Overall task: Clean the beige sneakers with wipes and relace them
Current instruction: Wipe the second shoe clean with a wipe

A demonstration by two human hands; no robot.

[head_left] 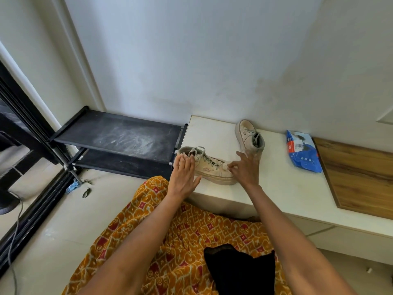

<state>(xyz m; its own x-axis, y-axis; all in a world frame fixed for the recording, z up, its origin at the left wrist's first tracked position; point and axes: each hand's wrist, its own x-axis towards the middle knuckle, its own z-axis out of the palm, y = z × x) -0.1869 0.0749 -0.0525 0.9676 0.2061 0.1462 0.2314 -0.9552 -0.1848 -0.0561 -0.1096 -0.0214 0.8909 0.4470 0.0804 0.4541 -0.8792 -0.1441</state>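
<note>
**A:** How far along are you, judging from what shows?

**B:** Early, I'd say. Start nearest you: your left hand (183, 171) lies on the heel end of the near sneaker (209, 166), fingers nearly straight and resting over the collar, steadying it rather than gripping. Your right hand (244, 167) is at the toe, at three o'clock from the left, with thumb and fingertips pinched on something pale. It may be a wipe or a lace end; I cannot tell which.

**A:** So is the cleaning done?

**B:** Not by the look of it. The near sneaker lies on its side along the front edge of the bench (282, 188), toe toward three o'clock. It's beige, scuffed and dull, and its laces (205, 158) are still threaded, loose at the top. Unlacing, wiping and relacing all seem to remain.

**A:** And the other one?

**B:** Farther back, at one o'clock from the near shoe, the second sneaker (249, 136) sits close to the wall, toe pointing away, also laced and untouched. The wipes pack (303, 151) lies well apart at three o'clock from it, beside a wooden board (359, 175).
</note>
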